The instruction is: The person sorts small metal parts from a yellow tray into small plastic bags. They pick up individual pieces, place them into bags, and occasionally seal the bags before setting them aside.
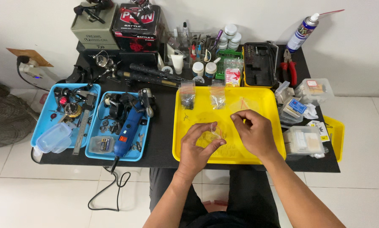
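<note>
Item: small clear plastic bag [211,134], pinched between your left hand's [200,147] thumb and fingers over the yellow tray [265,99]. Your right hand [253,134] sat just right of it, fingertips closed together, seemingly on nothing. Two filled bags [187,98] lay farther back.

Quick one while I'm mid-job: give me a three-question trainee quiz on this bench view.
1. True or false: both hands work over the yellow tray.
2. Which tool lies in the blue tray nearest the yellow one? A) blue corded rotary tool B) red pliers C) spray can
3. What does the left hand pinch?

Key:
1. True; the right hand is there too.
2. A, the blue rotary tool.
3. A small clear plastic bag; its contents cannot be made out.
</note>
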